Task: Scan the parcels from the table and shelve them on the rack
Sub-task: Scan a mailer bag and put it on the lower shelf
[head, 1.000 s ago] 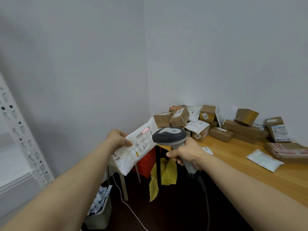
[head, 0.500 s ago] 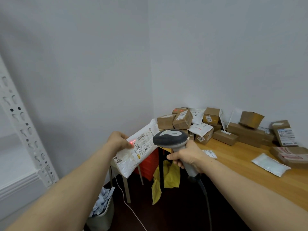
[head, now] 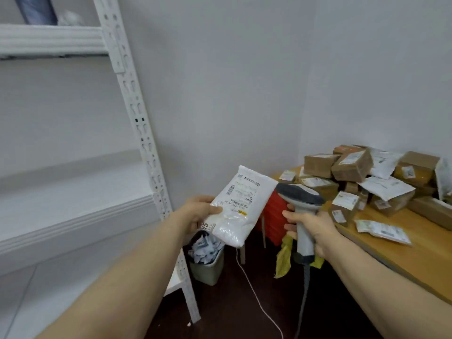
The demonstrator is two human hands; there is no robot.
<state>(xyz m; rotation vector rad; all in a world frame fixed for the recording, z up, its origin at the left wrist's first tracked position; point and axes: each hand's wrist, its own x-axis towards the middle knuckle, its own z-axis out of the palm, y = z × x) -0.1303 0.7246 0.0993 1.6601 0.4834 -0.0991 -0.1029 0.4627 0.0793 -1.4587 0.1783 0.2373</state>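
a person's left hand (head: 198,214) is gripping one white soft parcel (head: 241,204) by its left edge, thumb lying across the front and the other fingers hidden behind it, and is holding it in the air between the rack (head: 137,113) and the table (head: 415,248), label facing the camera; the label's print is too small to read apart from a large "15" near the lower edge. the right hand (head: 310,231) is curling around the handle of one grey scanner (head: 299,196), whose head is sitting just beside the parcel's right edge; the trigger finger is hard to make out. the scanner's cord (head: 304,289) is running out of the bottom of the frame. the rack is being cut off at the left and top, with two shelf boards plainly showing, and a blue-grey item (head: 35,8) on the upper board is being cropped beyond recognition. the table is running off the right edge, carrying a pile of parcels (head: 352,165) of brown boxes and white bags that are overlapping too much to count, plus one flat clear packet (head: 382,231) lying apart near the front. below, one bin (head: 206,265) of crumpled paper is standing partly behind the parcel, one yellow cloth (head: 283,258) is hanging half hidden by the scanner, a red object (head: 274,216) is showing only in part, and one white cable (head: 254,297) is trailing across the dark floor.
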